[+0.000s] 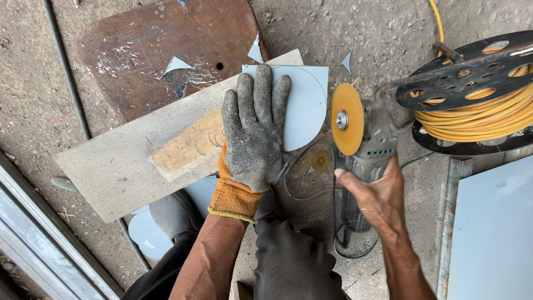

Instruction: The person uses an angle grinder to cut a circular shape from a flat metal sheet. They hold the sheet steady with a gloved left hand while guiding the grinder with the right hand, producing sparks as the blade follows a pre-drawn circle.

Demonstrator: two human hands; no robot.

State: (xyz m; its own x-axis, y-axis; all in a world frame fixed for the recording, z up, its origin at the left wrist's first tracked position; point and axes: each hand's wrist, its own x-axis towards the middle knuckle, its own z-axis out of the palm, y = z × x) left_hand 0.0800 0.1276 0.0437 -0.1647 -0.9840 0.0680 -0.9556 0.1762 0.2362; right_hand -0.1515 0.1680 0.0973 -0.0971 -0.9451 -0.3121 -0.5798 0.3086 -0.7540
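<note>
On the dirt floor [44, 83], across a grey wooden board [139, 155]: a pale blue sheet-metal piece [305, 105] with a scribed arc, far-right edge hanging past the board's end. Left hand [254, 133], in a dirty grey glove with orange cuff, spread flat and pressing the sheet down, gripping nothing. Right hand [375, 194], bare, closed around the body of an angle grinder [366, 144], orange cutting disc [347, 118] upright just right of the sheet's curved edge, apparently not yet touching. Likely hazards: gloved fingertips very near the disc, so a kickback or a slip of the thin sheet could carry the wheel into them; no guard visible over the disc; one-handed hold giving weak control; unsupported overhang prone to chatter and pinch; grinder cable [311, 189] looped close below, yellow cord reel [472, 94] just to the right, both liable to snag; sharp offcuts [176, 64] lying about.
</note>
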